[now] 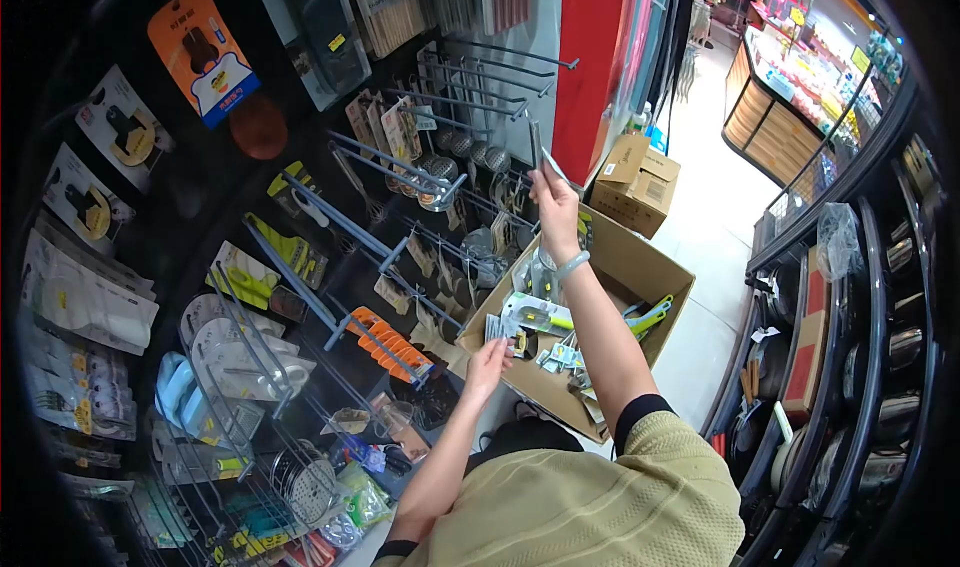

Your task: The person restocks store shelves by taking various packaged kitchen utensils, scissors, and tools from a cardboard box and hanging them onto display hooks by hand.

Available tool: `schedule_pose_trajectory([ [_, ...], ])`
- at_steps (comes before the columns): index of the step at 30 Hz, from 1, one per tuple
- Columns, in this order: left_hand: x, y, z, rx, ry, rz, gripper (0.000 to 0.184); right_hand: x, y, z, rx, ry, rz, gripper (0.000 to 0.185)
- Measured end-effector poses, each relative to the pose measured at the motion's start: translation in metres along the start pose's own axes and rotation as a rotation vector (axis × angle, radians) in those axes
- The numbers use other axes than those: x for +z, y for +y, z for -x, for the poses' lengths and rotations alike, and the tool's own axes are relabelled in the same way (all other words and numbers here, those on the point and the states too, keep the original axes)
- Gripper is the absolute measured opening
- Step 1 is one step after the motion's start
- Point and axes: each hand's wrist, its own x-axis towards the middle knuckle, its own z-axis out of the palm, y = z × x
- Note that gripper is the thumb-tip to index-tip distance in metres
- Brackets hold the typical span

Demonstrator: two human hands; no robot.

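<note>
My right hand [556, 205] is raised beside the upper rack hooks, its fingers closed on a thin packaged utensil [537, 145] held upright near a hook's end. Lower down, my left hand [487, 369] is at the near left edge of an open cardboard box [670, 267], its fingers bent together; whatever they may hold is too small to make out. Inside the box lie a green-handled packaged tool [540, 315], another green-handled item [652, 317] and small tagged pieces. Ladles and strainers [438, 179] hang on the hooks to the left of my right hand.
Long metal hooks [340, 217] jut from the wall display at left, with orange items [388, 345] on one. A closed carton [637, 185] stands behind the open box. Shelves of pans [850, 367] line the right side. Pale floor [715, 267] runs between.
</note>
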Motion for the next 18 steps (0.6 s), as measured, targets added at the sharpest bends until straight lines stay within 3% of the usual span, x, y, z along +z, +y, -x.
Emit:
schedule_pose_trajectory([
  [15,-0.012,-0.005,-0.006,-0.012,0.054,0.026,0.032,0.014,0.034,-0.037,-0.023,0.095,0.039,0.032],
  [18,-0.012,-0.008,-0.007,-0.014,0.048,0.035,0.032,0.022,0.041,-0.040,0.019,0.070,-0.069,0.030],
])
